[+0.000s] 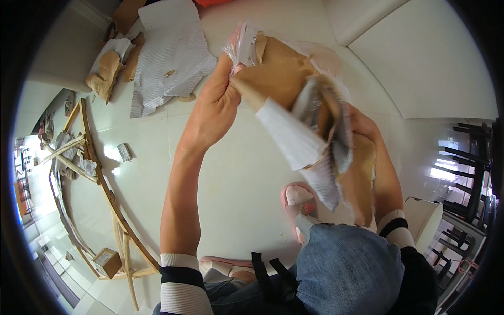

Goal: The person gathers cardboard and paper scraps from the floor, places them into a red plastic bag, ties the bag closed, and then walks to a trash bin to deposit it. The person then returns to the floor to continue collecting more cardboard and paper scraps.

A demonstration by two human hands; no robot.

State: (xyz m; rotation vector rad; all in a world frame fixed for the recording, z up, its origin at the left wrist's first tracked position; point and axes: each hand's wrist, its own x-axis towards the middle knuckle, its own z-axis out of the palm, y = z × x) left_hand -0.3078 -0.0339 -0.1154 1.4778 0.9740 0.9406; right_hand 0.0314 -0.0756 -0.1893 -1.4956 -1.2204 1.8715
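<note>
My left hand [222,94] grips the gathered edge of a clear plastic bag [235,49] at the upper middle. Torn pieces of brown cardboard [279,78] stand in and over the bag's mouth. At their right, my right hand [359,120] holds a bundle of torn cardboard with white and grey faces [293,136], blurred by motion. A brown flap [356,177] hangs below that hand. The fingers of my right hand are largely hidden behind the cardboard.
A large corrugated sheet [169,55] and crumpled brown paper [105,73] lie at the upper left. A broken wooden frame [114,201] with a small cardboard box [107,262] is on the tiled floor at left. White panels [425,67] stand upper right, black racks [468,169] far right.
</note>
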